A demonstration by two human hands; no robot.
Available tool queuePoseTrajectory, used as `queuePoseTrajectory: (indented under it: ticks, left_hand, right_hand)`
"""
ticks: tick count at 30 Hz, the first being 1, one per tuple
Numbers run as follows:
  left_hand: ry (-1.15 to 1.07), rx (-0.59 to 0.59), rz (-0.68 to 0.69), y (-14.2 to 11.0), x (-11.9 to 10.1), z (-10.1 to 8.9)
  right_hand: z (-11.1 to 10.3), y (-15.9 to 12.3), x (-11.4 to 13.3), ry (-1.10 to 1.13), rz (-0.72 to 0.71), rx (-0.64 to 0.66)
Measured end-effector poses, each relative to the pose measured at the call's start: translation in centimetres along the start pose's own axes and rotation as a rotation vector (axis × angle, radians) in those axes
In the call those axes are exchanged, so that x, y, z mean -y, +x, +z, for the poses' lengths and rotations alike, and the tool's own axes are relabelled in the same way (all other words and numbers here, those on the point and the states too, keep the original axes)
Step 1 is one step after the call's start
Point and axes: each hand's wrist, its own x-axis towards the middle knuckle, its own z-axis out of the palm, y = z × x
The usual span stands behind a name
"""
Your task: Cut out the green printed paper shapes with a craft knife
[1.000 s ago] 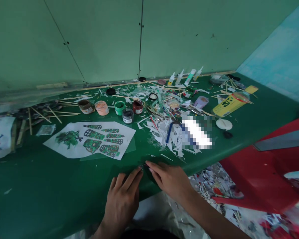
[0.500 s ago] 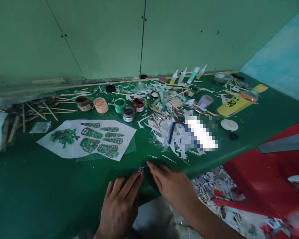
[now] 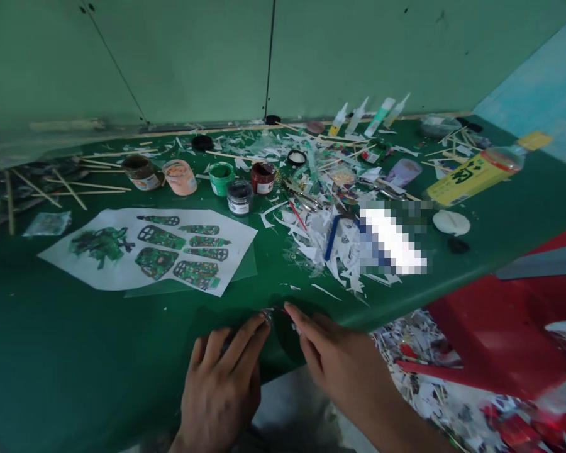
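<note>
At the table's front edge, the fingertips of my left hand press together on a small greyish piece, most of it hidden by the fingers. My right hand is closed in a pinch around a thin red stick-like tool. Its tip reaches toward the small piece; whether they touch I cannot tell. Beyond the hands lies a white paper sheet bearing green camouflage-patterned cut shapes. Behind it stand open paint jars: brown, peach, green, dark grey and dark red.
Paper scraps cover the table's middle, with a blue-handled tool among them. A yellow-labelled bottle lies right, beside a white disc. Glue bottles stand behind. Wooden sticks lie left; a scrap-filled red container is below right.
The camera view has tilted, so the table items sit higher in the picture. Both hands stay together at the edge; the red tool shows more clearly between them.
</note>
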Motion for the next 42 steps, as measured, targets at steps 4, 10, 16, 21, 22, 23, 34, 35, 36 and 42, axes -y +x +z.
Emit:
queuePoseTrajectory:
  ticks: [4,10,16,21,22,23,34,35,36,42]
  left_hand:
    - [-0.008,0.001,-0.009,0.0,0.0,0.0]
    - [-0.016,-0.007,-0.005,-0.1,-0.1,0.0]
    - [-0.011,-0.010,-0.002,-0.1,-0.1,0.1]
    - [0.004,-0.002,-0.024,0.1,-0.3,0.0]
    - [0.005,0.002,-0.031,0.1,-0.3,0.0]
    - [0.006,0.004,-0.034,0.1,-0.3,0.0]
    - [0.030,-0.074,-0.021,-1.0,-0.6,0.1]
    - [0.034,-0.078,-0.021,-1.2,-0.7,0.0]
    - [0.043,-0.082,-0.022,-1.4,-0.8,0.0]
    - [0.061,-0.083,-0.040,-2.6,-0.9,-0.4]
  right_hand:
    - [0.2,0.3,0.1,-0.017,-0.004,0.029]
    - [0.2,0.5,0.0,-0.036,-0.016,0.058]
    - [0.2,0.7,0.7,-0.192,-0.019,0.155]
    - [0.0,0.6,1.6,-0.301,-0.046,0.240]
    - [-0.1,0.5,1.7,-0.311,-0.046,0.257]
    - [-0.3,0.3,1.7,-0.316,-0.048,0.273]
    - [-1.7,1.1,-0.4,-0.015,0.164,0.141]
    - [-1.5,1.7,0.1,-0.004,0.201,0.126]
    - [-1.2,2.3,0.6,-0.003,0.221,0.120]
    - [0.5,3.8,1.7,-0.076,0.280,0.152]
